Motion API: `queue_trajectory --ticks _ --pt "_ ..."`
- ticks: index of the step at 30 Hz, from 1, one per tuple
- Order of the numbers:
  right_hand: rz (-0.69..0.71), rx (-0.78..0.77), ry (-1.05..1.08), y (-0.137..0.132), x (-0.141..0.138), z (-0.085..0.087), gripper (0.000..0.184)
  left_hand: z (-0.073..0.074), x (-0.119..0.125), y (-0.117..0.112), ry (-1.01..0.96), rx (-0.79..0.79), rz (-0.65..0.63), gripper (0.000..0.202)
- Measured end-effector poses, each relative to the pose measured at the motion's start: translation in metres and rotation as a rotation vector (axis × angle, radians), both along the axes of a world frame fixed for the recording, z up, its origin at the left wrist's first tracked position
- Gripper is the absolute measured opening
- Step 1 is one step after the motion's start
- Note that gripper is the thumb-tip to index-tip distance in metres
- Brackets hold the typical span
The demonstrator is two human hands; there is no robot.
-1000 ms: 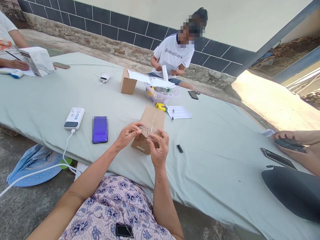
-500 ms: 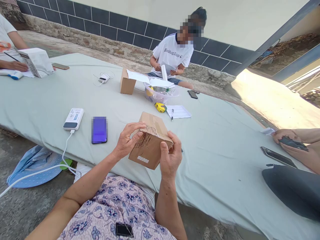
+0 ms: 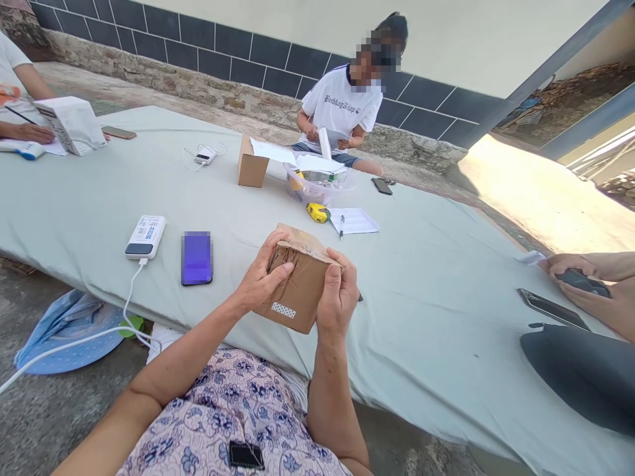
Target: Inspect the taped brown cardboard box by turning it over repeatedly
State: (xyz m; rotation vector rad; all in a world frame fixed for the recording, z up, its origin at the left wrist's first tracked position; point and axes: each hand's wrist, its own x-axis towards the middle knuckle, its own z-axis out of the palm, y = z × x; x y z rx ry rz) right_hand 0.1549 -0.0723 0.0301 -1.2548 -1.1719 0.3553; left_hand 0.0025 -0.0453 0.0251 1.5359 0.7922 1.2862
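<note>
Between my hands is a brown cardboard box [image 3: 302,291], held tilted near the table's front edge. Dark scribbled lines cover its upper left corner, and a dotted white strip sits low on the side facing me. My left hand [image 3: 265,274] grips the left upper edge, thumb pressed on the facing side. Wrapped round the right edge is my right hand [image 3: 340,284], its thumb upright on the same side. Left of the box lies a phone [image 3: 197,258] with a blue screen. A small dark thing [image 3: 360,297] shows partly behind my right hand.
A white power bank [image 3: 145,237] with a cable lies left on the cloth-covered table [image 3: 431,297]. Farther back are a yellow tape measure [image 3: 318,212], paper with a pen [image 3: 342,228], a plastic basket [image 3: 317,192] and another cardboard box [image 3: 252,165]. People sit left, opposite and right.
My left hand has moved farther over the box's edge, its thumb now lower on the facing side. The box has turned slightly, showing less of its top.
</note>
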Motion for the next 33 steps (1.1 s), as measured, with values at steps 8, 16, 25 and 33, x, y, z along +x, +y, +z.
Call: queue_trajectory --ticks 8,16,25,33 --pt "-0.031 -0.006 -0.015 -0.002 -0.005 -0.001 0.050 -0.002 -0.002 0.002 -0.010 0.022 -0.012 0.058" --pt "-0.035 0.027 -0.026 -0.001 -0.004 -0.003 0.048 -0.008 -0.001 0.004 -0.030 0.026 -0.007 0.057" --pt "0.017 -0.004 0.080 0.014 0.008 -0.014 0.054 -0.026 -0.006 0.000 0.049 -0.150 -0.025 0.112" --pt "0.099 -0.004 0.260 0.034 0.016 -0.037 0.067 -0.048 -0.004 -0.001 -0.159 -0.396 0.003 0.109"
